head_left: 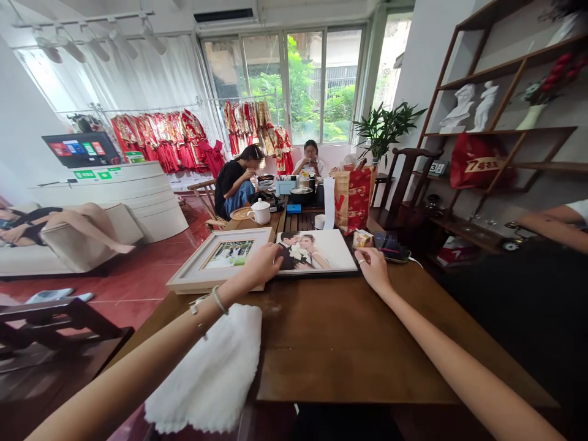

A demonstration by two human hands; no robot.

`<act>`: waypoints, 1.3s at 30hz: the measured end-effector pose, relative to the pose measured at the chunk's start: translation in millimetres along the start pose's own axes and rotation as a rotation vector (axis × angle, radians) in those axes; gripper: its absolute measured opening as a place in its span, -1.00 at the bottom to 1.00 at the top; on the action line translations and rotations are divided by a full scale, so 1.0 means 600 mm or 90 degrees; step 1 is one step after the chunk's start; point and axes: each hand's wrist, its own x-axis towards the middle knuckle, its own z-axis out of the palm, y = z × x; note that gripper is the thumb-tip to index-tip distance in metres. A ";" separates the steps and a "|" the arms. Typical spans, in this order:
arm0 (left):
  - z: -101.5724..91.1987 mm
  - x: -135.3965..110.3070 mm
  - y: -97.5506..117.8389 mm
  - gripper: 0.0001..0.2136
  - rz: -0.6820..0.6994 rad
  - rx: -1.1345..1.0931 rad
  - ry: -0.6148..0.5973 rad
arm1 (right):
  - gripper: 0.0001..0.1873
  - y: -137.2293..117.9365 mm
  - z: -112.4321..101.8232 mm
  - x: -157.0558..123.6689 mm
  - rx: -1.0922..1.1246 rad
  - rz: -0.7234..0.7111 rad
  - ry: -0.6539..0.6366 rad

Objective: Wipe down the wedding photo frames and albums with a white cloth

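A wedding photo album [337,251] with a couple on its cover lies flat on the brown wooden table [316,337]. At its left edge is my left hand [263,267], fingers curled against the side. My right hand [375,269], with a ring on it, grips the opposite edge, thumb and fingers close together. Just left of the album rests a pale picture frame [186,272] holding a smaller photo, partly behind my left hand. A white fluffy cloth [211,373] hangs over the front table edge below my left forearm.
A small box [362,239] and a dark box [389,244] sit beyond my right hand. Behind the album stand a white lidded cup [261,211] and a red paper bag [353,199]. Two people sit at the far end; another person's arm [551,217] shows at right.
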 end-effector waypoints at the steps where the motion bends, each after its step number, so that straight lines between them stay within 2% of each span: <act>1: 0.012 0.012 0.008 -0.73 -0.023 0.003 -0.012 | -0.60 0.007 0.001 -0.005 -0.013 0.003 -0.004; 8: 0.081 0.067 0.027 -0.62 -0.224 0.001 -0.024 | -0.51 0.028 0.010 -0.006 -0.003 -0.007 -0.074; 12: 0.102 0.077 0.048 -0.62 -0.329 -0.010 0.008 | -0.45 0.028 0.013 -0.004 0.052 -0.002 -0.103; 16: 0.112 0.076 0.069 -0.64 -0.399 -0.030 0.056 | -0.38 0.018 0.009 -0.007 0.139 0.063 -0.146; 21: 0.111 0.064 0.071 -0.69 -0.385 -0.076 0.092 | -0.44 0.009 -0.007 -0.007 0.249 0.141 -0.152; 25: 0.107 0.052 0.056 -0.73 -0.357 -0.126 0.107 | -0.49 0.007 -0.018 -0.006 0.289 0.168 -0.124; 30: 0.110 0.038 0.048 -0.77 -0.367 -0.211 0.110 | -0.58 -0.005 -0.030 -0.016 0.334 0.171 -0.072; 33: 0.111 0.027 0.059 -0.74 -0.367 -0.267 0.105 | -0.61 -0.021 -0.043 -0.030 0.364 0.182 -0.022; 36: 0.105 0.007 0.076 -0.80 -0.347 -0.297 0.110 | -0.65 -0.036 -0.063 -0.052 0.424 0.216 0.027; 39: 0.096 -0.022 0.096 -0.86 -0.304 -0.304 0.119 | -0.69 -0.047 -0.086 -0.083 0.561 0.284 -0.014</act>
